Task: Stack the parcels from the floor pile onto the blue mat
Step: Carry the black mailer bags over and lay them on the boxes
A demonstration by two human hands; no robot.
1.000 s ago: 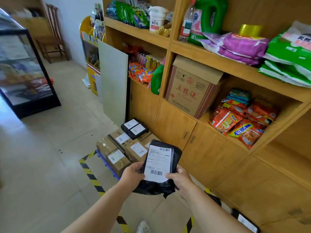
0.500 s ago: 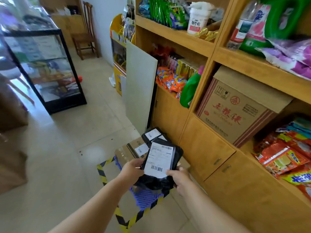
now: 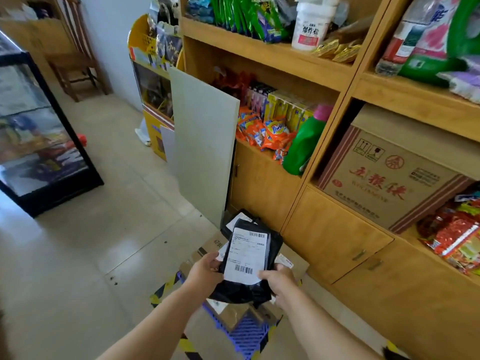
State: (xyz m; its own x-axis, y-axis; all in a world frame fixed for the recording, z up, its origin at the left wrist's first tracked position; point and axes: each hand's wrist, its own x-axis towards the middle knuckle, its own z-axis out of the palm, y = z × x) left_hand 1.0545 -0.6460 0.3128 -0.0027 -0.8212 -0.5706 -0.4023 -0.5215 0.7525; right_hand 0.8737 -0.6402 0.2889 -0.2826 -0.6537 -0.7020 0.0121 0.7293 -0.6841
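Black parcel [image 3: 249, 258] pinched between left hand [image 3: 205, 272], right hand [image 3: 279, 281], above blue mat [image 3: 249, 331]

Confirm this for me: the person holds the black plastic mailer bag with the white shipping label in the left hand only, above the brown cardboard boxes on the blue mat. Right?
Not quite. In the head view both hands hold the black plastic mailer bag: left hand and right hand each grip a lower side. It is above the brown cardboard boxes on the blue mat.

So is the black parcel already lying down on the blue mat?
No, both hands, left and right, hold the black parcel above the blue mat.
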